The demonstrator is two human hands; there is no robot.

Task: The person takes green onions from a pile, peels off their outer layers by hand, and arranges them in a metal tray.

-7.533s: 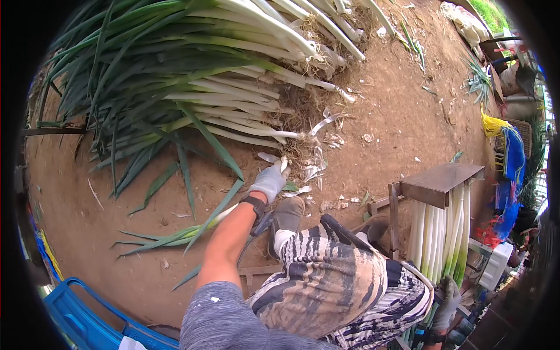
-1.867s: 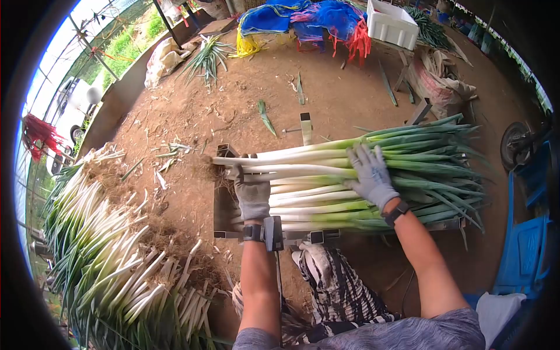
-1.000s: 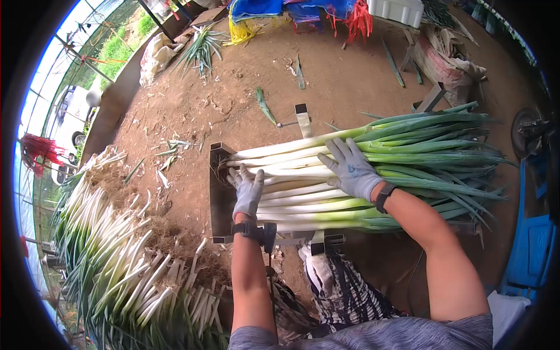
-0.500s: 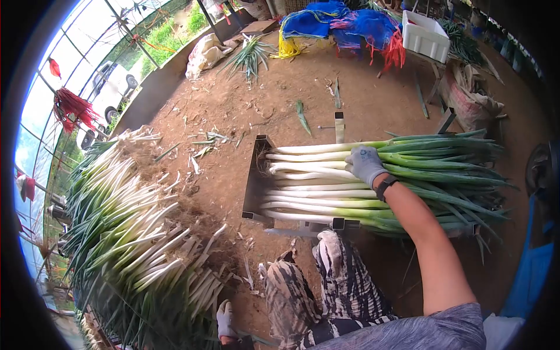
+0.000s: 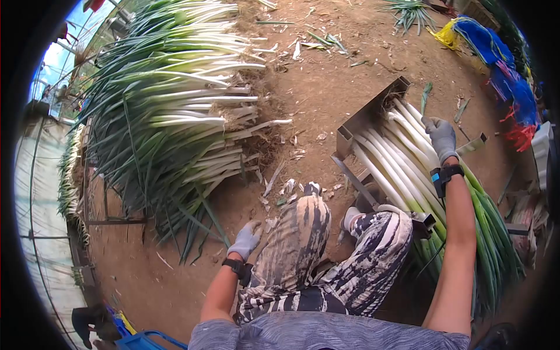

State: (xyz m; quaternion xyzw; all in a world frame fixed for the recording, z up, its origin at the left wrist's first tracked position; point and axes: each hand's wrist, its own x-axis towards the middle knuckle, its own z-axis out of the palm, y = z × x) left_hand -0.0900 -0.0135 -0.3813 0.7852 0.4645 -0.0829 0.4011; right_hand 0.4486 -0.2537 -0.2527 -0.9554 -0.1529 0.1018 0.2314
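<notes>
A bundle of long green onions (image 5: 388,166), white shafts to the upper left and green leaves to the lower right, lies in a metal frame (image 5: 373,111) on the ground. My right hand (image 5: 441,138), in a grey glove, is at the far edge of this bundle, its fingers curled and drawn together. What they hold, if anything, is hidden. My left hand (image 5: 245,240), also gloved, hangs beside my left knee with its fingers extended, holding nothing. Nearest it are the leaf ends of a large pile of green onions (image 5: 186,111), whose roots face the frame.
Loose leaves and peelings (image 5: 326,44) are scattered on the dirt floor (image 5: 326,105). Blue netting (image 5: 496,58) with yellow and red ends lies at the upper right, near a white box (image 5: 542,149). Something blue (image 5: 140,341) stands at the lower left.
The view has swung left, towards the pile. My right hand has shifted from on top of the bundle to its far edge. My left hand has come more fully into view.
</notes>
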